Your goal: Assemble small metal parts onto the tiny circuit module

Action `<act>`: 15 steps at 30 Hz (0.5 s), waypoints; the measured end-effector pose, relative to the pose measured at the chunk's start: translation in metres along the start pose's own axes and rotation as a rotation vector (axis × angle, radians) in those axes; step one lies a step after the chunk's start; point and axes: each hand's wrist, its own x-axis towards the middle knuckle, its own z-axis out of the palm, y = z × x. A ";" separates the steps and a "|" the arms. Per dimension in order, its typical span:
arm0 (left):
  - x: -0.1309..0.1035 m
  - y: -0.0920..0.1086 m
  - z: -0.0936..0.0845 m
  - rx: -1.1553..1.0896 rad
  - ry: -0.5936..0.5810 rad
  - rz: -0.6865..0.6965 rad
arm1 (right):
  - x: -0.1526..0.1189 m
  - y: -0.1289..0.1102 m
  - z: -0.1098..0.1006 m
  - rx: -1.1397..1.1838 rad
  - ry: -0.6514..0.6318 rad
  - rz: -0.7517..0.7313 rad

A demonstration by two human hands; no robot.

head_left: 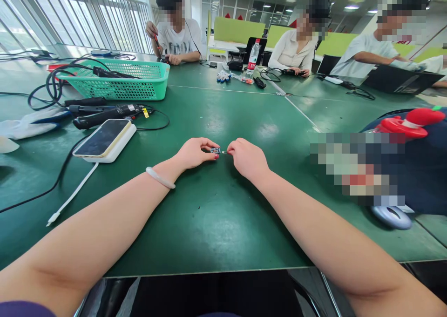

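Near the middle of the green table (216,224), my left hand (195,153) pinches a small circuit board (215,151) between thumb and fingers. My right hand (247,158) is just to the right, its fingertips pinched on a small white connector (224,152) at the board's right end. Whether the connector sits in the board or only close to it is too small to tell. Both hands are held low over the tabletop, and a pale bracelet (159,178) circles my left wrist.
At the left are a green basket (120,88) with cables, black tools (104,117), a phone (104,138) on a white block and gloves (31,124). A dark bag (419,168) and a mouse (391,216) lie right. Across the table, several people sit near a bottle (253,57).
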 end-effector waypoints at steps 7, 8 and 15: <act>-0.002 0.001 0.002 0.026 -0.039 0.057 | -0.005 -0.012 -0.002 0.030 0.084 -0.087; -0.002 0.002 0.002 0.023 -0.044 0.067 | -0.006 -0.013 -0.001 0.026 0.083 -0.097; -0.004 0.005 0.002 0.004 -0.071 0.105 | -0.005 -0.011 0.001 0.016 0.083 -0.111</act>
